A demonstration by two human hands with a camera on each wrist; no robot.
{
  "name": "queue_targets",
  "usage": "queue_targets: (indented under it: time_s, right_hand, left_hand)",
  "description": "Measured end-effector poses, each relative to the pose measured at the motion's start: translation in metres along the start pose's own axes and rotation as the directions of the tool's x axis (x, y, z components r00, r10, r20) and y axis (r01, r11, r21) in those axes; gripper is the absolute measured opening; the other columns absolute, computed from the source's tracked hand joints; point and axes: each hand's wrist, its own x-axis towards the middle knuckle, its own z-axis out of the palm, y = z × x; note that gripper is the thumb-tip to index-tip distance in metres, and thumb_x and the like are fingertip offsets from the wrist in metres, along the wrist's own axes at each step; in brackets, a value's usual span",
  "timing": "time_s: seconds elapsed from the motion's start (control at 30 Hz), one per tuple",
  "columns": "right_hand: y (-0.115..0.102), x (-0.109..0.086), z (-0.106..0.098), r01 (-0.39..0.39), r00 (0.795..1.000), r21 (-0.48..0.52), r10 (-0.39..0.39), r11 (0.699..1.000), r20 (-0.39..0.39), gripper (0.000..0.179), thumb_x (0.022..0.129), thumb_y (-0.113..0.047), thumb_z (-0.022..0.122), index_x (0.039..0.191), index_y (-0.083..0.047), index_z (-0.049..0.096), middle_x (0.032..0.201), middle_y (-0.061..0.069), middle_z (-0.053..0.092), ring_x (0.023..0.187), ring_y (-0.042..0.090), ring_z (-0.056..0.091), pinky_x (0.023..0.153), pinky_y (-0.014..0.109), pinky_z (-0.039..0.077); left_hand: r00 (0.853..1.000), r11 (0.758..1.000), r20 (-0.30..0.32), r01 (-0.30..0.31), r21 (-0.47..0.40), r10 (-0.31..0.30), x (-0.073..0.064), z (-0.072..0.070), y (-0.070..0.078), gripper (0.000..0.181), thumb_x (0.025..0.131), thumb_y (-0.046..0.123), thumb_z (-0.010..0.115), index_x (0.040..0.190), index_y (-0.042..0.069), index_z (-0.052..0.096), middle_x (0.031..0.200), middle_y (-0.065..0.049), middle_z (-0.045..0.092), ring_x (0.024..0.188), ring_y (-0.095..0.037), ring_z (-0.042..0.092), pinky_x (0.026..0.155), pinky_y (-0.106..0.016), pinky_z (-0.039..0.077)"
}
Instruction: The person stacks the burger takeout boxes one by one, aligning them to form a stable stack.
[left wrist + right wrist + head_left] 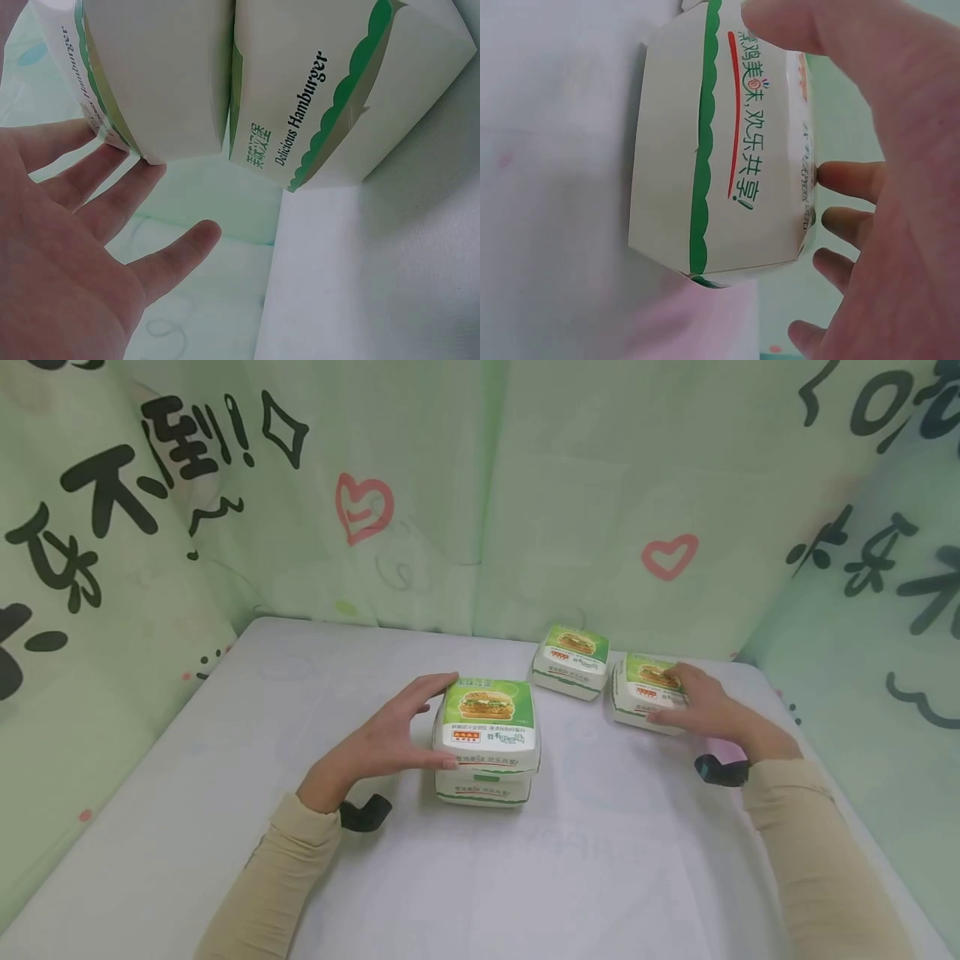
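Beige sleeves (825,860) frame a left hand (381,737) pinching the upper hamburger box (489,718) atop a lower box (483,790); a sideways tug could topple it. Right hand (703,706) touches the far-right hamburger box (639,695), grip unclear.

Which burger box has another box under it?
The upper box, at the left hand; the other three boxes have no box underneath.

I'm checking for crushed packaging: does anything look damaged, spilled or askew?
Nothing looks spilled or plainly crushed. Only the upper box seems slightly askew: its right edge juts past the lower box beneath, though perspective may exaggerate that.
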Motion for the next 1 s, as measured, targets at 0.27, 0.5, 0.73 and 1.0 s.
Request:
queue_targets:
  time_s: [0.27,0.5,0.73,1.0]
  right_hand:
    - [-0.0015,0.0009,0.0036,-0.034,0.999,0.025,0.034,0.999,-0.009,0.097,0.086,-0.045,0.071,0.145,0.014,0.023,0.145,0.038,0.029,0.127,0.050,0.035,0.107,0.070,0.032]
    - [-0.0033,-0.0025,0.0020,-0.036,0.999,-0.038,0.036,0.999,-0.005,0.093,0.088,-0.044,0.069,0.149,0.009,0.023,0.147,0.041,0.017,0.128,0.054,0.028,0.102,0.074,0.034]
    - [-0.0032,-0.0053,0.0022,-0.071,0.997,-0.029,0.071,0.997,-0.005,0.091,0.090,-0.044,0.067,0.152,0.005,0.022,0.148,0.040,0.015,0.129,0.056,0.025,0.102,0.075,0.033]
    - [-0.0004,-0.0026,0.0075,-0.106,0.994,0.004,0.106,0.994,-0.009,0.093,0.090,-0.048,0.066,0.152,0.004,0.021,0.154,0.039,0.012,0.138,0.058,0.016,0.108,0.076,0.024]
  left_hand:
    - [1.000,1.000,0.001,-0.001,-0.001,0.001,-0.0003,0.0003,-0.0006,0.104,0.074,0.032,0.088,0.157,0.017,0.027,0.159,0.002,0.031,0.145,-0.016,0.032,0.116,-0.047,0.039]
    - [1.000,1.000,-0.004,-0.009,-0.003,0.009,-0.0004,0.0005,-0.0010,0.103,0.074,0.031,0.088,0.157,0.018,0.027,0.159,0.000,0.031,0.145,-0.018,0.032,0.115,-0.049,0.040]
    - [1.000,1.000,0.002,0.002,-0.012,-0.002,-0.0008,-0.0002,-0.0001,0.103,0.074,0.032,0.088,0.157,0.019,0.027,0.159,0.002,0.031,0.144,-0.016,0.032,0.116,-0.047,0.040]
    - [1.000,1.000,-0.002,-0.013,-0.014,0.013,0.0001,0.0003,-0.0011,0.104,0.074,0.031,0.088,0.157,0.019,0.027,0.159,0.000,0.031,0.144,-0.020,0.033,0.114,-0.049,0.041]
